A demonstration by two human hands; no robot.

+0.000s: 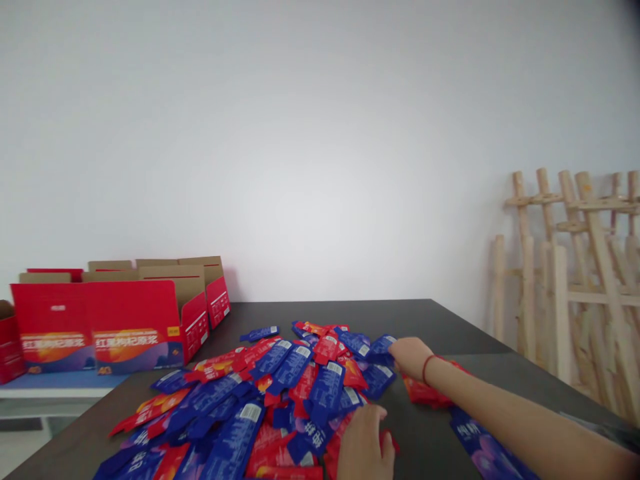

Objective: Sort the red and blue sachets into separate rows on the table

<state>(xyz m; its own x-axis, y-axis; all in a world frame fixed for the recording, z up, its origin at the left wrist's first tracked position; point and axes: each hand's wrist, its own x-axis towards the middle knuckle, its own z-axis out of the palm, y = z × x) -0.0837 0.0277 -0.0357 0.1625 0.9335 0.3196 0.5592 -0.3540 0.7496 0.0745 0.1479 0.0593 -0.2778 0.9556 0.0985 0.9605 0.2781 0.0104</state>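
Observation:
A loose heap of red and blue sachets [285,387] lies spread over the dark table. At the heap's right edge, my right hand [413,358] is curled with its fingertips at a blue sachet [383,345]; they are partly hidden. Low in the view, my left hand [366,445] is bent around a red sachet, whose end shows between thumb and fingers. Under my right forearm sits a small group of red sachets [425,392]. Closer to me, blue sachets [484,443] lie to the right, partly covered by the arm.
Open red cartons [133,323] with brown inner flaps stand at the left, beside the heap. Black tabletop [320,311] stretches back to a white wall. Wooden easel-like frames [560,287] lean at the right, past the table edge. Something dark and shiny lies at the far right.

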